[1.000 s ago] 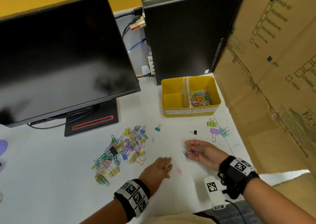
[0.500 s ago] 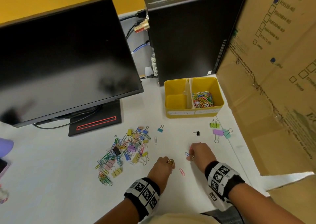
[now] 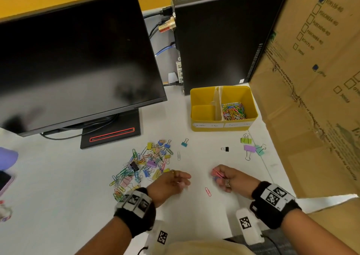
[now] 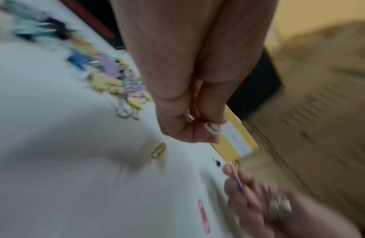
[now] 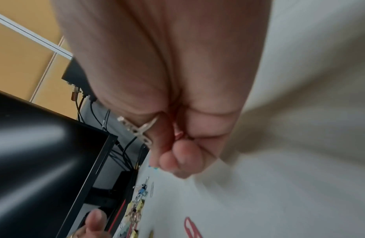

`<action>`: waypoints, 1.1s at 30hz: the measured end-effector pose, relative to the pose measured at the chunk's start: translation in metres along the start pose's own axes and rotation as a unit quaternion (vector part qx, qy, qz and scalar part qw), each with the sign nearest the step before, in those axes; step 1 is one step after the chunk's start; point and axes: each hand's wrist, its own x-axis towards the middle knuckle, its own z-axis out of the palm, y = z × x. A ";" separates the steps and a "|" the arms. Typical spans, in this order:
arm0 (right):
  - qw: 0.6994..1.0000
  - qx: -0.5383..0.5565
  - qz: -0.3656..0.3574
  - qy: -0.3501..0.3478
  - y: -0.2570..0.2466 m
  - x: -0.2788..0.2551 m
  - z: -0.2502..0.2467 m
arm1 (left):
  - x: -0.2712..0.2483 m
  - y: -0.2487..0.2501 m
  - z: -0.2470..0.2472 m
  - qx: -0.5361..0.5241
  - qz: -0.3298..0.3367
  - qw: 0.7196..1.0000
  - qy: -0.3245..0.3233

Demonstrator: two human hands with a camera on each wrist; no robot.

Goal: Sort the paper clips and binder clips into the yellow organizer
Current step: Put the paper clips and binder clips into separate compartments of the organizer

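The right hand (image 3: 231,178) has turned palm up and now pinches pink and blue paper clips (image 3: 216,174). The left hand (image 3: 171,182) hangs loosely curled, holding nothing. A pink clip (image 3: 208,191) lies on the bench (image 3: 58,186) between them. Next job, likely: carry them to the yellow organizer (image 3: 223,127) ahead, labelled "Binder Clips" and "Paper Clips".

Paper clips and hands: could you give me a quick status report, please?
Right hand pinches a few paper clips. Left hand loosely curled, apparently empty. Pink clip lies between them. Path to yellow organizer looks clear.
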 end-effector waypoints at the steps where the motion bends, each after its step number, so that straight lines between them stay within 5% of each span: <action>1: 1.000 0.023 -0.001 -0.019 0.002 0.000 0.001 | -0.004 -0.002 -0.005 -0.079 -0.020 0.997 -0.006; 5: 0.994 0.100 -0.013 -0.050 -0.001 0.000 0.010 | -0.009 -0.007 -0.010 -0.374 -0.078 0.924 0.007; 8: 0.983 0.183 0.009 -0.030 -0.006 0.002 0.016 | -0.009 -0.006 -0.006 -0.406 -0.092 0.907 0.061; 10: 0.986 0.165 0.017 0.015 -0.009 0.006 0.020 | -0.003 -0.002 -0.001 -0.292 -0.086 0.946 0.115; 12: 0.998 0.036 0.004 0.055 -0.012 0.008 0.025 | 0.002 -0.001 0.004 0.005 -0.056 0.980 0.191; 14: 0.986 -0.159 -0.029 0.042 -0.013 0.009 0.029 | 0.007 -0.002 0.011 0.260 -0.029 0.933 0.245; 16: 0.950 -0.308 -0.052 -0.008 -0.013 0.008 0.032 | 0.014 -0.009 0.019 0.348 -0.042 0.904 0.246; 21: 0.872 -0.484 -0.029 -0.067 -0.017 0.010 0.034 | 0.028 -0.009 0.031 0.418 -0.100 0.881 0.199; 26: 0.926 -0.378 0.020 -0.010 -0.013 0.013 0.033 | 0.037 0.005 0.020 0.347 -0.078 0.901 0.248; 27: 0.912 -0.410 0.001 -0.007 -0.014 0.010 0.033 | 0.041 0.011 0.016 0.325 -0.070 0.905 0.267; 30: 0.952 -0.302 0.043 -0.032 -0.012 0.007 0.029 | 0.054 0.032 0.008 0.276 -0.073 0.911 0.296; 33: 0.922 -0.386 -0.010 0.018 -0.014 0.006 0.021 | 0.067 0.044 0.003 0.270 -0.099 0.911 0.296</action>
